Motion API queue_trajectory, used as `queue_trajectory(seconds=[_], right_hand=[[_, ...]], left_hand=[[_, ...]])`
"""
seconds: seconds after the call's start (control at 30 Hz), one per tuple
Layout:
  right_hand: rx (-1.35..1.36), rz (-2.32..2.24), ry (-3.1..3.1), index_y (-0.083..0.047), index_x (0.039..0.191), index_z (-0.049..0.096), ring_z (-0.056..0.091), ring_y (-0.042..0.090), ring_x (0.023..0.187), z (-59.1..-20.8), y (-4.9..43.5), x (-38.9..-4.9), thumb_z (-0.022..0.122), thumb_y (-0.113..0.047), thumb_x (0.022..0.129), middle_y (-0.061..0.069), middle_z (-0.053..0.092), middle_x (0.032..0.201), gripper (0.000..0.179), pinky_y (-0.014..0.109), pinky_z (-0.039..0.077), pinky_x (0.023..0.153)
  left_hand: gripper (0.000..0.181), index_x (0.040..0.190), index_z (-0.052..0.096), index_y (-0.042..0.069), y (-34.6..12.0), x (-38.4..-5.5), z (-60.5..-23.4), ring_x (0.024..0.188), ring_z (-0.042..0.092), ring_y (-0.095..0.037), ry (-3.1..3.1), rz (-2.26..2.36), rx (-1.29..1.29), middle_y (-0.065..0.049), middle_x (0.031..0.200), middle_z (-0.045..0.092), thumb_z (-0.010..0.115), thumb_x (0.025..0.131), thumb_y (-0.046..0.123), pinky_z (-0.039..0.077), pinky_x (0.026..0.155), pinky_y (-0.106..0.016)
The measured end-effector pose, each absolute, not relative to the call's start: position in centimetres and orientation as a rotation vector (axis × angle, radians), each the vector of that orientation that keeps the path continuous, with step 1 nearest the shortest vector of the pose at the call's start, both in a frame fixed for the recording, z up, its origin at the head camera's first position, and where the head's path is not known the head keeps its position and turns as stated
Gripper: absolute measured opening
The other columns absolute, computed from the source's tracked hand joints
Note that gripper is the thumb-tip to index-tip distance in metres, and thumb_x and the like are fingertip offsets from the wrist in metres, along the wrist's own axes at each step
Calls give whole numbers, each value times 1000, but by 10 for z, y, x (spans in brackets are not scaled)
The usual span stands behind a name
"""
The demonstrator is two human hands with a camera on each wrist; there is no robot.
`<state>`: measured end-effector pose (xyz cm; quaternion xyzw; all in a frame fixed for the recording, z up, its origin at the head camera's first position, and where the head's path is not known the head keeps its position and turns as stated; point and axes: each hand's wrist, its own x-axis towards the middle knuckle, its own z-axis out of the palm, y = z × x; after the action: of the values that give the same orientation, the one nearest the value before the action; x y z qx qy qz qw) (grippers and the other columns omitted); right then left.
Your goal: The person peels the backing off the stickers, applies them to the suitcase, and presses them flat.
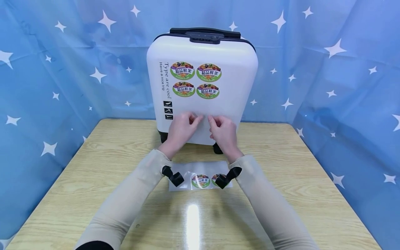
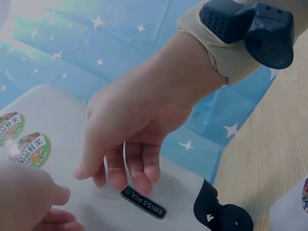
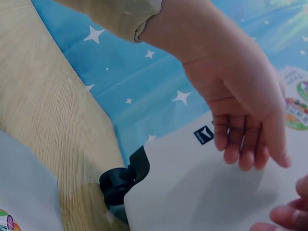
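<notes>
A white suitcase (image 1: 231, 80) stands upright, with four oval fruit stickers (image 1: 208, 72) on its upper front. My left hand (image 1: 183, 127) is before the suitcase's lower front, beside the small black icons (image 1: 168, 110). Opposite it is my right hand (image 1: 223, 132), thumb turned toward the left one with a narrow gap between. The left wrist view shows the right hand's fingers (image 2: 139, 168) loosely bent over a black SWISS POLO badge (image 2: 143, 203). In the right wrist view the left thumb is apart from its bent fingers (image 3: 240, 144). No object shows in either hand.
A shiny sticker sheet (image 1: 184, 166) with two oval stickers (image 1: 201, 181) lies on the wooden table (image 1: 103, 166), below the forearms. The suitcase has black wheels (image 1: 217, 148) and a black top handle (image 1: 204, 32). Blue star-printed curtains (image 1: 78, 52) enclose the table's back and sides.
</notes>
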<state>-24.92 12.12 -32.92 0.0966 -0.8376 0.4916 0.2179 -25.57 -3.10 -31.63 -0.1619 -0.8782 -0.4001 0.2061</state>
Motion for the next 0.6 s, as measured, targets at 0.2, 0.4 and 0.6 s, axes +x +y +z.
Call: queue_trajectory(seconds=[0.2,0.4,0.6], right_hand=[[317,1342,-2292,0,90,67,57,21,47,-329,118,-241,60,-21,92,5,60,65,22,31,48,45],[367,1295,-2292,-2,86,67,57,19,48,-331,119,-234,62,-16,91,5,60,65,16,30,48,47],[371,1289,-2318,-2,88,67,58,20,49,-337,122,-226,62,-17,90,5,60,66,17,29,48,48]], left_hand=[[29,73,62,9,-34,-249,-318,51,47,-15,-2498,-1085,-457,0,60,56,60,91,31,37,47,-27],[28,75,60,10,-37,-242,-321,56,49,-15,-2550,-1061,-460,-1,63,56,59,91,33,40,50,-27],[28,78,60,11,-40,-236,-326,59,50,-15,-2588,-1062,-462,0,68,57,60,91,35,41,52,-27]])
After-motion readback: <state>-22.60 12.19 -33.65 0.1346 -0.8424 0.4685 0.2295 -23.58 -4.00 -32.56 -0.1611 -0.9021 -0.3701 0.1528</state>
